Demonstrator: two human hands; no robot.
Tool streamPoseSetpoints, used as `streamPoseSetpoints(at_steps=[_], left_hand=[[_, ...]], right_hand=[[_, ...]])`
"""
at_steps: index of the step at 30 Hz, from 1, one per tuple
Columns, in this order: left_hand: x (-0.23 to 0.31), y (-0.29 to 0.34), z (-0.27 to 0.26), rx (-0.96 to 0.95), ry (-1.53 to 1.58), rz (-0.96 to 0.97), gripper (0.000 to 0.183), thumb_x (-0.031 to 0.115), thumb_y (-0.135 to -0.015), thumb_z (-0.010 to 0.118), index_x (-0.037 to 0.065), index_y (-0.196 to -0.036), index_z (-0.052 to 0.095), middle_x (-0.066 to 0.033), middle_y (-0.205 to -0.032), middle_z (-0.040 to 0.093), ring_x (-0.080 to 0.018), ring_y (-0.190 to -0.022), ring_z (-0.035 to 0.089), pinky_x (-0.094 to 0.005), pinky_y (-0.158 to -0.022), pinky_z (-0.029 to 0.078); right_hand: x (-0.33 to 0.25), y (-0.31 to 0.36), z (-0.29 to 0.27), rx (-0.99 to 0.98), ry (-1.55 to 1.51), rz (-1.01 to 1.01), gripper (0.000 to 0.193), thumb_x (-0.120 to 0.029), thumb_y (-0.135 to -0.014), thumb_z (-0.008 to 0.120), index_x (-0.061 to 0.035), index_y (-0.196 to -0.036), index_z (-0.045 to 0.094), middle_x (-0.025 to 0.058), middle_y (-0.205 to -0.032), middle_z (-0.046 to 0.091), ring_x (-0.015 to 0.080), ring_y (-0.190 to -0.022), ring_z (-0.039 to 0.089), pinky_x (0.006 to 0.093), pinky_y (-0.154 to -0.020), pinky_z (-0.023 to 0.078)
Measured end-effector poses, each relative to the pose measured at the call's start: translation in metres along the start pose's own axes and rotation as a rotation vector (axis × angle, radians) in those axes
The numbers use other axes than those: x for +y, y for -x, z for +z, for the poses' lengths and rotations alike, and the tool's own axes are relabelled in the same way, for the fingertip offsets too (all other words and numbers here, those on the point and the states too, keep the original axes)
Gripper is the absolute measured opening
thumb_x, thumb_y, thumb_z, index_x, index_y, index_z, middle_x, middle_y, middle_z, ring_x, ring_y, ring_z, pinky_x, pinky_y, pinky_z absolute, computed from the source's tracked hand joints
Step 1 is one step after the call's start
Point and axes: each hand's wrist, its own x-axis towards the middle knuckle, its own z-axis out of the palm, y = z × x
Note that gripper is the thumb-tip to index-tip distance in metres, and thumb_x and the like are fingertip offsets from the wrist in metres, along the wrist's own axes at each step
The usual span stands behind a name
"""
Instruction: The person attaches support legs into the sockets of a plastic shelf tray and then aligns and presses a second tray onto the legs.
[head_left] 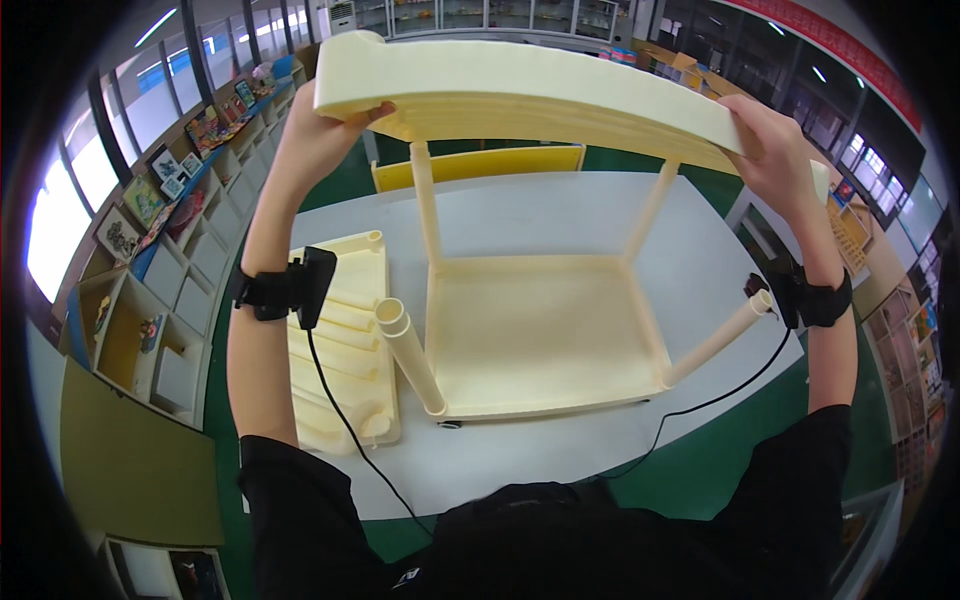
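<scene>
A long cream plastic shelf panel point(520, 80) is raised at the far side, tilted, its edge toward me. My left hand point(335, 125) grips its left end, thumb underneath. My right hand point(770, 150) is closed round its right end. Below stands a cream plastic rack base point(540, 330) with a rectangular tray floor and corner posts. Two far posts, one being the left far post point(425, 200), rise to the panel's underside; whether they are seated in it I cannot tell. The near left post point(405, 350) and near right post point(720, 340) end in bare tops.
A ribbed cream plastic panel point(345, 340) lies left of the base on the white table point(480, 460). Black cables point(345, 415) run from both wrist straps toward my body. Beyond the table is a yellow bench-like piece point(490, 165). Low shelves point(170, 330) line the left wall.
</scene>
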Motion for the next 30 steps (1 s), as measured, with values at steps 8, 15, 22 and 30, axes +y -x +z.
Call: streamPoseSetpoints(at_steps=[8, 15, 22, 30], left_hand=[[-0.003, 0.004, 0.005, 0.073, -0.005, 0.001, 0.023, 0.012, -0.071, 0.066, 0.003, -0.092, 0.060, -0.0083, -0.084, 0.062, -0.0177, -0.076, 0.059, -0.0264, -0.067, 0.048], [-0.014, 0.000, 0.004, 0.077, 0.028, -0.007, 0.025, 0.012, -0.071, 0.067, 0.003, -0.093, 0.059, -0.0083, -0.084, 0.062, -0.0167, -0.077, 0.060, -0.0262, -0.066, 0.048], [-0.017, -0.003, 0.013, 0.143, 0.032, 0.048, 0.027, 0.012, -0.070, 0.068, 0.003, -0.093, 0.059, -0.0086, -0.086, 0.062, -0.0180, -0.079, 0.060, -0.0268, -0.069, 0.049], [-0.020, 0.001, 0.013, 0.117, 0.144, 0.014, 0.027, 0.011, -0.069, 0.068, 0.003, -0.093, 0.059, -0.0081, -0.086, 0.062, -0.0183, -0.078, 0.060, -0.0269, -0.071, 0.048]], right_hand=[[-0.001, 0.000, 0.001, 0.014, 0.003, -0.053, 0.032, -0.005, -0.061, 0.065, -0.0045, -0.092, 0.054, 0.0127, -0.076, 0.058, 0.0288, -0.069, 0.056, 0.0312, -0.061, 0.045], [0.002, -0.001, 0.004, 0.091, 0.072, -0.091, 0.033, 0.000, -0.060, 0.062, -0.0033, -0.092, 0.054, 0.0133, -0.077, 0.058, 0.0294, -0.068, 0.057, 0.0311, -0.060, 0.046], [0.003, 0.004, 0.007, 0.111, 0.072, -0.062, 0.033, 0.001, -0.060, 0.060, -0.0035, -0.093, 0.055, 0.0145, -0.079, 0.059, 0.0303, -0.070, 0.057, 0.0318, -0.061, 0.046], [0.002, 0.004, 0.010, 0.114, 0.071, -0.073, 0.032, 0.000, -0.060, 0.060, -0.0028, -0.092, 0.055, 0.0145, -0.078, 0.059, 0.0306, -0.070, 0.057, 0.0319, -0.060, 0.046]])
